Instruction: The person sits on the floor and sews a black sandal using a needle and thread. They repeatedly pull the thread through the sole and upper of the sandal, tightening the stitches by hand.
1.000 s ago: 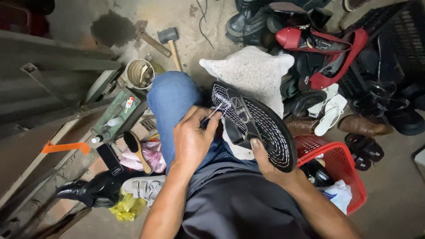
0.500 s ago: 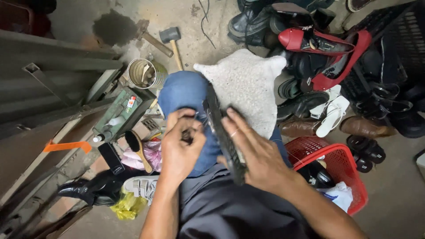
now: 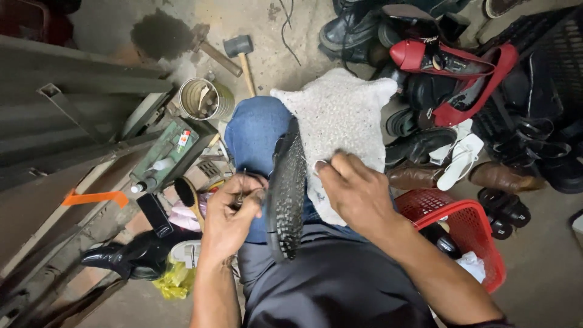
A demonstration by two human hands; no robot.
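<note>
A black shoe [image 3: 286, 193] with a patterned sole stands on edge across my lap, sole facing left. My left hand [image 3: 232, 214] is closed on a thin metal tool at the shoe's left side, its tip against the sole's rim. To the right of the shoe, my right hand [image 3: 355, 189] has its fingers pinched together just off the upper, over a white textured cloth [image 3: 340, 115] draped on my blue-jeaned knee [image 3: 255, 130]. A fine thread seems to run from the shoe toward the pinched fingers, but it is too thin to tell.
A pile of shoes and sandals, including red heels [image 3: 449, 67], fills the upper right. A red basket [image 3: 470, 234] sits at my right. A hammer [image 3: 242, 54], a tin can [image 3: 203, 98], a green tool tray [image 3: 173, 152], a brush [image 3: 189, 197] and a black shoe [image 3: 130, 255] lie on the left.
The shoe has been turned from sole-up to standing on edge. My right hand has come off its grip on the shoe and pulled back to the right with pinched fingers.
</note>
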